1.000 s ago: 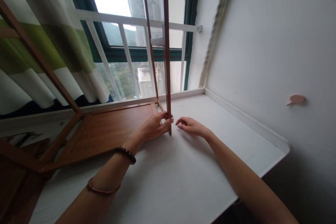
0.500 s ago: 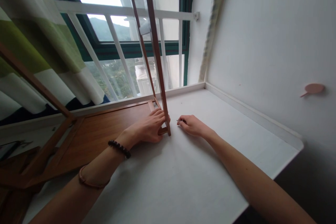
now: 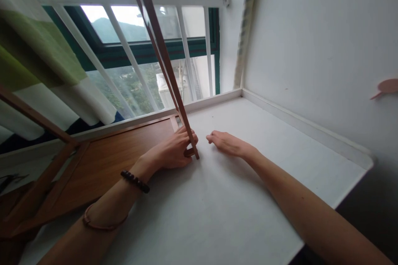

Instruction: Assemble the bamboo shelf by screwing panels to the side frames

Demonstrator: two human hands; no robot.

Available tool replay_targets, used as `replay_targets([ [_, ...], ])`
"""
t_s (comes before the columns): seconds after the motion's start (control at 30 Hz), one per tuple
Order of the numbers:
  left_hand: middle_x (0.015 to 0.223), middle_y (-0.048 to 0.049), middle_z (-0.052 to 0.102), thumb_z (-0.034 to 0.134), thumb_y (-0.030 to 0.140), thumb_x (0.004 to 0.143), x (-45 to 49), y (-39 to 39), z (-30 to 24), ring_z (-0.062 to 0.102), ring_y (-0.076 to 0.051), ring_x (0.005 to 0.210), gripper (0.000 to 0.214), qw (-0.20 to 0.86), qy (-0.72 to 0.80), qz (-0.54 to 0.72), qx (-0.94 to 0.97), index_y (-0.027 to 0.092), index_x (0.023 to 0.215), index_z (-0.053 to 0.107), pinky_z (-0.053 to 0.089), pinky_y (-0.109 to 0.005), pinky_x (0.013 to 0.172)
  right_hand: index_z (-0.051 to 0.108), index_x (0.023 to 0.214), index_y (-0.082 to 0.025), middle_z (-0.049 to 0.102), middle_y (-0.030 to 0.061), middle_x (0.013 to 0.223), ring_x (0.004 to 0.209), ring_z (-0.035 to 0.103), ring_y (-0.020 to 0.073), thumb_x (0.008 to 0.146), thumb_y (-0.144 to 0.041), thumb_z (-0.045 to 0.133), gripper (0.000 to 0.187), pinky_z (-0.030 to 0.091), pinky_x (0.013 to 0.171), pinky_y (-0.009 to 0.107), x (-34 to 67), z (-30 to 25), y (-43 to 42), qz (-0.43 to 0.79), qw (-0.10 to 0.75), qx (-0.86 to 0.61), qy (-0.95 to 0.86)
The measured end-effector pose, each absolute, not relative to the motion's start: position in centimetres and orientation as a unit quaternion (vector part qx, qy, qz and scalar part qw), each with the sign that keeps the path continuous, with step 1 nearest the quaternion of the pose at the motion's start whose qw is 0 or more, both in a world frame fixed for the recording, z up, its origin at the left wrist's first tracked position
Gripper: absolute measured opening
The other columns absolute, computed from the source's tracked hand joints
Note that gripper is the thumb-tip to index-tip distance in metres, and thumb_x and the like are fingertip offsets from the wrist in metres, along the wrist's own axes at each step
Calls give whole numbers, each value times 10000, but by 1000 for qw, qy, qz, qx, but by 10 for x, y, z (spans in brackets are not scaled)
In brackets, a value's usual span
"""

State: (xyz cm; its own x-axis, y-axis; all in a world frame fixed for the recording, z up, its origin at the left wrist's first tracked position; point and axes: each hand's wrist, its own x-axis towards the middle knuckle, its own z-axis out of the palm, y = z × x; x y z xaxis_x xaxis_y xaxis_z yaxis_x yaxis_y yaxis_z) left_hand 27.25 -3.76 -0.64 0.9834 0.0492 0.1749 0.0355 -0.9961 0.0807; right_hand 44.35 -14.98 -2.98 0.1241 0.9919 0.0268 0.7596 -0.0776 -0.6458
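Observation:
My left hand point(image 3: 171, 148) is closed around the lower end of a brown wooden bar point(image 3: 169, 68), which rises at a slant in front of the window. Its fingers go behind the bar and are partly hidden. A brown wooden panel point(image 3: 121, 149), part of the same wooden piece of furniture, lies to the left of this hand on the white tabletop point(image 3: 217, 211). Just right of the bar's end, and apart from it, my right hand point(image 3: 228, 143) has its thumb and forefinger pinched together. What sits between those fingertips cannot be made out.
More wooden bars point(image 3: 37, 114) stand at the left by a green and white curtain point(image 3: 46, 54). White railings point(image 3: 124, 49) cross the window behind. A raised white rim point(image 3: 298, 126) runs along the wall, where a pink hook point(image 3: 387, 87) hangs.
The view has shifted, and the wooden bar leans further left at its top. A thin dark piece seen at my right fingertips earlier no longer shows. My left hand keeps its hold.

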Motion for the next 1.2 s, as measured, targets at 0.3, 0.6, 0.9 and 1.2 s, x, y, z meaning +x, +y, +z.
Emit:
replay_targets([
  [0.3,715,15,489,535,132,630,273,-42,-8,505,-168,804,152,43,27,99,994,201,716,430,294,-433,1064,596,831,-160,580,-12,687,520,438,75,892,-351,397,283,346,560,209,446,-55,-136,254,429,-571,-653],
  [0.6,747,12,495,574,182,666,269,-42,-9,523,-181,871,166,45,36,92,994,205,788,464,248,-453,1107,612,725,-153,537,-19,619,582,435,88,863,-306,437,270,320,572,208,456,-44,-144,240,360,-616,-658],
  [0.9,857,-20,495,560,207,664,267,-48,-7,481,-189,897,190,39,45,71,996,197,815,444,302,-450,1034,623,723,-154,582,-8,668,629,483,103,826,-236,447,220,343,612,213,459,-36,-146,282,280,-579,-712],
  [1.2,1235,-76,454,597,273,692,255,-40,7,359,-277,1232,528,22,32,8,999,217,1185,416,194,-473,1101,631,721,-157,613,3,698,652,499,109,837,-242,443,236,336,626,215,457,-33,-147,276,256,-580,-722],
])
